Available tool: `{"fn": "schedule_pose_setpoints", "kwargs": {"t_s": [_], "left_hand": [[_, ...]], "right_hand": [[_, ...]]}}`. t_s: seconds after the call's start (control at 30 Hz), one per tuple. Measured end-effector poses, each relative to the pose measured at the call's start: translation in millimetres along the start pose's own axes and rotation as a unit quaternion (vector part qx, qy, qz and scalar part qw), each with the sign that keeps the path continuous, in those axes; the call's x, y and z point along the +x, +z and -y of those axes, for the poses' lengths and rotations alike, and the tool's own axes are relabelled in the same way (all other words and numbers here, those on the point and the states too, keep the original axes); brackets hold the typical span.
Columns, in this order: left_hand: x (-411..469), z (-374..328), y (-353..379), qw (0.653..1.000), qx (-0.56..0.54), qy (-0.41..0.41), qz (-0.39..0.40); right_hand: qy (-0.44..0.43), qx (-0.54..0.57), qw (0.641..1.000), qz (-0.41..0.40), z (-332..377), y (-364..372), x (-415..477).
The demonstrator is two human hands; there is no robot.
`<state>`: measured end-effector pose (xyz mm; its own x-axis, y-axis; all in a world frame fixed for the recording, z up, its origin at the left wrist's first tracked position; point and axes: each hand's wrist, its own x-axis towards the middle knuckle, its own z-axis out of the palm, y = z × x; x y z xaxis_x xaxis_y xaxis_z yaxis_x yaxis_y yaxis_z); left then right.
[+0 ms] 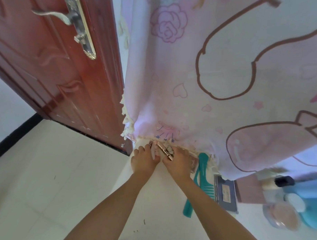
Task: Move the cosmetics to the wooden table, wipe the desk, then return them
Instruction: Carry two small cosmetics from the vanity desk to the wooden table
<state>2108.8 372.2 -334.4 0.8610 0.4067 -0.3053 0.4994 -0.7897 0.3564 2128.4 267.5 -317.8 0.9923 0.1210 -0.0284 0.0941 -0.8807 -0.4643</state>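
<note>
Centrally, low in the frame: two bare hands side by side on a white desk (151, 205), right at the fringed hem of a pink printed cloth (218, 71). Left hand (143, 161) with fingers curled round a pale pink stick (154, 152); possibly a second, dark-tipped piece alongside it, too small to tell. Right hand (178, 162) curled likewise, thumb and forefinger pinching one rose-gold tube (165, 151), slanted from upper left to lower right across the knuckles. Fingertips of both hands partly hidden under the hem.

Around them, toward the right of the frame:
- One flat pink case (193, 165), touching the right hand's outer edge and half tucked beneath the cloth.
- Just beside that, one teal comb (203, 162), handle pointing toward the bottom of the frame.
- Next along, one dark grey-blue flat case (226, 194).
- Further right, one pink box (248, 192) and one dark-capped bottle (282, 180), blurred.
- At lower right, one round open powder compact (283, 216), beside something pale blue (311, 195), unclear.

Filling the upper left: one red-brown door (48, 65) with one silver lever handle (53, 15), door edge close beside the cloth. Pale tiled floor (35, 178) at lower left, with black skirting (13, 134) along the far left.
</note>
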Motion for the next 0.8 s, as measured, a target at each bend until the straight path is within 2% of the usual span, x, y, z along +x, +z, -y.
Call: {"fn": "schedule_pose_setpoints", "kwargs": {"t_s": [0.13,0.23,0.37,0.47,0.67,0.8], "left_hand": [[0,-9,7,1.0,0.014,0.01,0.002],[-1,-7,11,0.999,0.039,0.029,-0.009],[-6,0,11,1.0,-0.017,0.023,-0.011],[-13,6,12,0.999,-0.036,0.02,-0.005],[-21,17,11,0.999,-0.006,0.036,0.021],[-23,19,6,0.994,-0.108,0.01,0.018]], "right_hand": [[0.018,0.056,0.998,-0.029,-13,-7,-18],[0.017,0.08,0.992,-0.091,-19,-2,-37],[-0.026,0.085,0.984,-0.154,-22,-7,-58],[-0.033,0.079,0.984,-0.158,-30,-9,-65],[-0.03,0.068,0.985,-0.154,-36,-12,-79],[-0.036,0.057,0.986,-0.155,-37,-11,-87]]}}
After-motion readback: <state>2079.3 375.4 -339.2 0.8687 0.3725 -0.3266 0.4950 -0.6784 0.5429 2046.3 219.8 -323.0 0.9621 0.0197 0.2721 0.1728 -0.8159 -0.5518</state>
